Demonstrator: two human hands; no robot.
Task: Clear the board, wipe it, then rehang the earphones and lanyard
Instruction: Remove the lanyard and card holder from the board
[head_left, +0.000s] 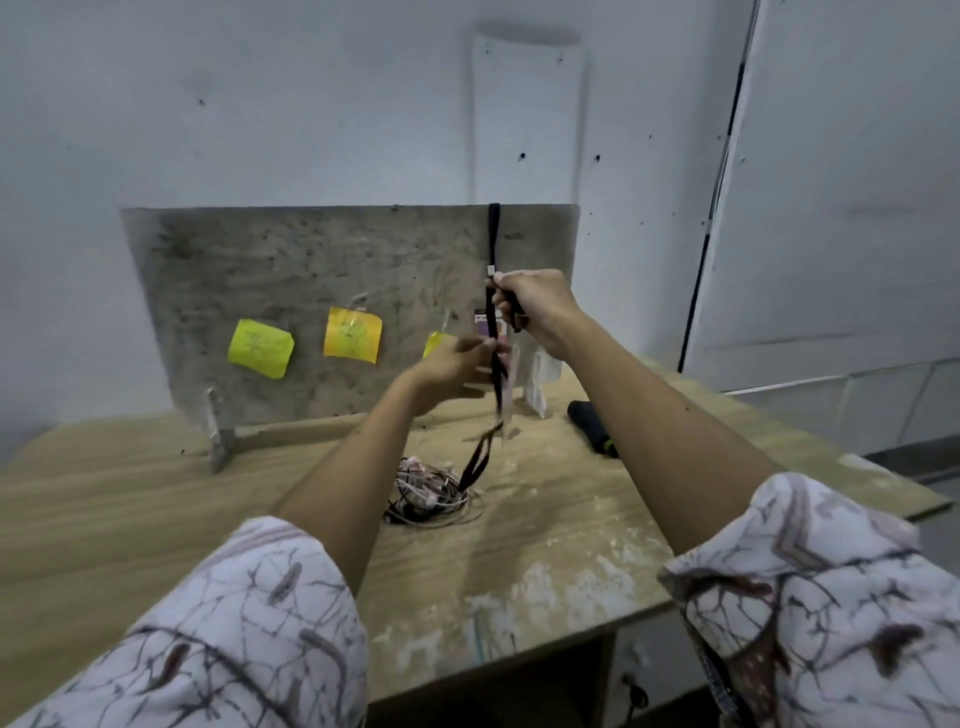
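Against the wall at the back of the wooden counter stands a brown board. A black lanyard hangs over its top edge and runs down in front of it. The right hand has its grip closed round the strap, fingers curled just below a small white clip. The left hand pinches the same strap lower down, and the tail below it is blurred, dangling toward the counter. Under that tail a tangled bundle of earphones lies on the counter. Three sticky notes are on the board: a green one, an orange one and a third partly hidden behind the left hand. A black cylinder lies near the right forearm.
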